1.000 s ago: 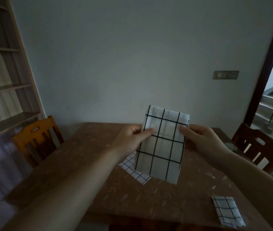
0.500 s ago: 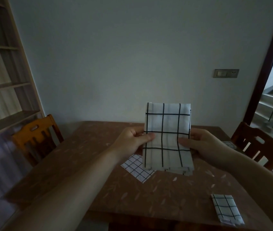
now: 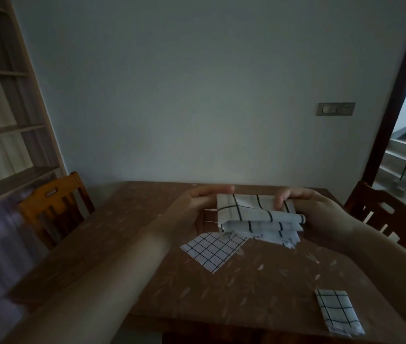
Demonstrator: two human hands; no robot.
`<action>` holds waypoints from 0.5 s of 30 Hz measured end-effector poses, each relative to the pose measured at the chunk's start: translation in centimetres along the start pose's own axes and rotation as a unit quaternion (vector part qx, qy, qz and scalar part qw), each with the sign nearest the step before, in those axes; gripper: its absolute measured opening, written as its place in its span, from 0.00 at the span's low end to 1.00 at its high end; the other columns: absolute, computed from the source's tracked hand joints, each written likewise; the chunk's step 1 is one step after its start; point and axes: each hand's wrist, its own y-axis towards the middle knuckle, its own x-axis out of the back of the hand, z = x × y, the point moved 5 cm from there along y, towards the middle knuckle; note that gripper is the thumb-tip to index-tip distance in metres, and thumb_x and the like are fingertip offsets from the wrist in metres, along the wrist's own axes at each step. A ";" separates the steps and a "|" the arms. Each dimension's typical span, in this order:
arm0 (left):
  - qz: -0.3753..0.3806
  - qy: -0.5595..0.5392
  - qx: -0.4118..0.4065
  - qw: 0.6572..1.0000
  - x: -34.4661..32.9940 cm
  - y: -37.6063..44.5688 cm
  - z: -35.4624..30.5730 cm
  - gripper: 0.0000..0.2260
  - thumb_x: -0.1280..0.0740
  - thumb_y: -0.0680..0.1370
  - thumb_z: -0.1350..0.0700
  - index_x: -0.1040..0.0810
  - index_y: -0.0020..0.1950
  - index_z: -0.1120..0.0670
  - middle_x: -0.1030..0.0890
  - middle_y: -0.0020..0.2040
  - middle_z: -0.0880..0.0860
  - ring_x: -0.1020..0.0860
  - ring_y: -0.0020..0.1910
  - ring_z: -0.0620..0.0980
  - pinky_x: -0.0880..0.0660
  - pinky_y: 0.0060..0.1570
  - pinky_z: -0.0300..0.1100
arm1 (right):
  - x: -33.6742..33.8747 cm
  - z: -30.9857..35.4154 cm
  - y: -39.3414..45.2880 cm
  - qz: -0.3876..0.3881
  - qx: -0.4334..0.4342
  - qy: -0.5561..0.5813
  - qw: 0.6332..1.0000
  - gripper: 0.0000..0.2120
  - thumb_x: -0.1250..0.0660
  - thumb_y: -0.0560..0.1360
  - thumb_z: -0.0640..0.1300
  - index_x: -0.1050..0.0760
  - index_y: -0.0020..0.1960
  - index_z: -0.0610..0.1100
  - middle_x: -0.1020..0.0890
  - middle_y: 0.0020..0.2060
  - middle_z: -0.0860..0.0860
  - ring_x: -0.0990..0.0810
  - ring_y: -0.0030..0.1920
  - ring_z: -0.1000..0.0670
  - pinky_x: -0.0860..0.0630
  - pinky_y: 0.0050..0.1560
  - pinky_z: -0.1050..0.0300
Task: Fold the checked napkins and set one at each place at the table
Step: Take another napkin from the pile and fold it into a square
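**Above the surface, both hands on a folded napkin**

Over the middle of the brown surface (image 3: 259,281), the left hand (image 3: 192,214) and right hand (image 3: 316,214) grip opposite ends of a folded checked napkin (image 3: 259,217), fingers curled round it, its layers stacked and held clear of the wood. Beneath it lies a finer-checked napkin (image 3: 213,249), flat. Another folded napkin (image 3: 337,311) sits at the near right edge. Wooden chairs stand left (image 3: 53,207) and right (image 3: 380,217); the near-left area lies bare.

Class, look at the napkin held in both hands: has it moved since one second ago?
Yes. The held napkin has tipped from upright to nearly flat, dropping below the table's far edge.
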 end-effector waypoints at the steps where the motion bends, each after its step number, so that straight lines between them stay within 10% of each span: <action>1: 0.007 -0.009 0.031 0.999 -0.1 0.0 0.3 0.14 0.38 0.77 0.53 0.19 0.58 0.55 0.17 0.43 0.55 0.18 0.37 0.52 0.21 0.31 0.42 | 0.1 0.2 0.0 -0.006 0.015 -0.025 1.000 0.16 0.40 0.72 0.32 0.21 0.32 0.45 0.24 0.33 0.41 0.29 0.37 0.40 0.32 0.38 0.51; 4: 0.018 0.034 0.135 0.990 -0.4 -0.6 1.2 0.27 0.41 0.74 0.38 0.22 0.61 0.57 0.16 0.44 0.57 0.17 0.40 0.54 0.19 0.35 0.45 | 0.4 0.9 0.0 -0.035 0.064 -0.091 0.993 0.25 0.45 0.76 0.27 0.22 0.29 0.46 0.18 0.34 0.48 0.19 0.36 0.44 0.23 0.33 0.56; 9: -0.030 0.174 0.071 0.982 -0.4 -0.4 1.1 0.10 0.33 0.79 0.53 0.20 0.55 0.57 0.18 0.42 0.55 0.19 0.29 0.48 0.21 0.31 0.39 | 1.0 0.8 -0.4 -0.008 0.054 -0.178 0.983 0.24 0.46 0.76 0.26 0.19 0.35 0.45 0.16 0.43 0.42 0.16 0.43 0.44 0.18 0.40 0.56; 12: 0.002 0.294 0.030 0.955 -0.2 -0.3 0.7 0.09 0.33 0.79 0.51 0.19 0.55 0.54 0.16 0.44 0.53 0.19 0.31 0.50 0.22 0.33 0.40 | 1.2 0.9 -0.9 0.003 0.046 -0.177 0.983 0.11 0.40 0.76 0.44 0.21 0.53 0.47 0.16 0.52 0.48 0.18 0.53 0.49 0.22 0.53 0.52; 15: 0.066 0.357 0.021 0.932 -1.4 -0.3 0.8 0.06 0.34 0.79 0.49 0.18 0.54 0.46 0.15 0.44 0.50 0.20 0.31 0.51 0.22 0.35 0.40 | -0.9 1.3 -0.6 -0.036 0.091 -0.397 0.913 0.10 0.40 0.78 0.55 0.24 0.54 0.54 0.17 0.45 0.56 0.18 0.46 0.56 0.23 0.44 0.61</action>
